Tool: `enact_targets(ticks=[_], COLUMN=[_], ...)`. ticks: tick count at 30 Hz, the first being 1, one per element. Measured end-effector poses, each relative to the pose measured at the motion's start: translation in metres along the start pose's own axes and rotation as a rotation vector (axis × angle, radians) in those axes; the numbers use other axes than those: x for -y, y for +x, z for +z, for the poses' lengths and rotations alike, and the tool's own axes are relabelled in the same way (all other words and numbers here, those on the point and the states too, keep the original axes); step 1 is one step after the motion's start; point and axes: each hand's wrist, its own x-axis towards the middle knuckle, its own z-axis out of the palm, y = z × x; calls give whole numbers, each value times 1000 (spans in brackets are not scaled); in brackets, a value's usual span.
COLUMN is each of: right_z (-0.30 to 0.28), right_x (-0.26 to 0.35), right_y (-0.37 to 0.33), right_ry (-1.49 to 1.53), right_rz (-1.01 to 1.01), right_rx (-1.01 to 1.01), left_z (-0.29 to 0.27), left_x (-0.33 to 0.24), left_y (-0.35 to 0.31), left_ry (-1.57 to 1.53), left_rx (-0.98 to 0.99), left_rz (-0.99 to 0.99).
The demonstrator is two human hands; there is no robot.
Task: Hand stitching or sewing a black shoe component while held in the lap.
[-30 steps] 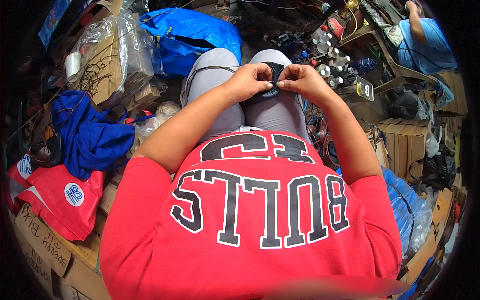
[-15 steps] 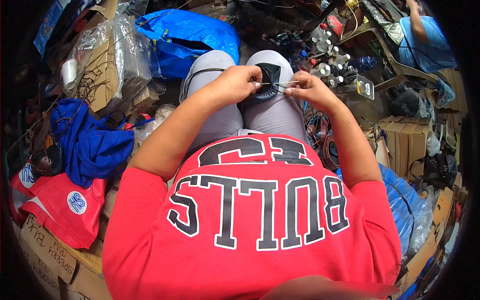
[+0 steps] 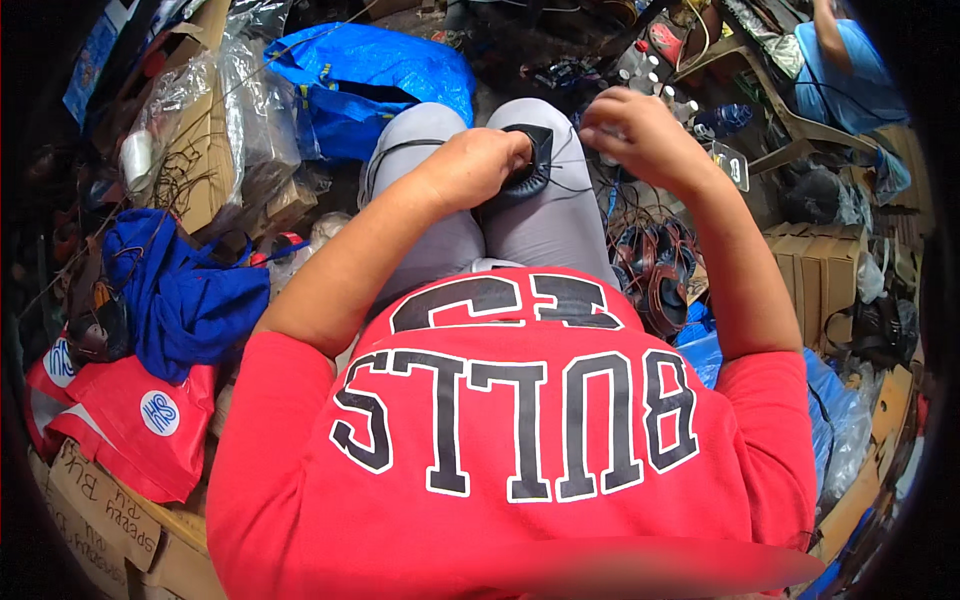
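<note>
A black leather piece, looking like a shoe upper with a gathered, stitched edge [image 3: 541, 150], rests on my right knee. My left hand [image 3: 492, 165] is closed on its left side, with the fingertips partly hidden inside the dark opening. Thin dark thread [image 3: 572, 189] trails from the piece across the grey trouser leg. My right hand [image 3: 640, 135] is raised to the right of the knee, apart from the leather. Its fingers are curled together and slightly blurred; what they hold cannot be made out.
Several bottles [image 3: 640, 75] stand beyond my right hand. Brown sandals or shoe parts [image 3: 660, 290] lie beside my right thigh. Farther off are a blue bag [image 3: 375, 75], blue cloth [image 3: 180, 285], cardboard boxes [image 3: 815, 280] and a person in light blue [image 3: 850, 80].
My right hand has moved up and right, away from the leather piece. The thin light needle-like rod between both hands no longer shows. My left hand stays on the piece.
</note>
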Motion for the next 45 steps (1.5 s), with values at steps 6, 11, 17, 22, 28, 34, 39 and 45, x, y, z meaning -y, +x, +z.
enact_targets(ticks=[6,11,17,22,28,34,39,45], right_z=[27,37,-3,15,28,-5,-116,-64], right_x=[34,-4,-36,21,61,-102,-210,-198], right_y=[8,-2,-34,17,-6,-123,-320,-285], right_ry=[-401,-320,420,1343,1003,205,-512,-264], right_rz=[-245,-328,476,75,-14,393,1180,1082], right_rx=[243,226,57,-275,194,-31,-139,76], left_z=[5,-13,-79,-74,-22,-133,-323,-231], left_x=[8,32,26,-29,-51,80,99,97], left_y=[-8,-41,-117,-59,-66,-190,-367,-259], left_ry=[53,225,-186,-755,-732,558,972,493], left_rx=[-30,-92,-308,-428,106,-408,-798,-810], left_rz=[69,168,-404,169,73,-125,-1085,-756])
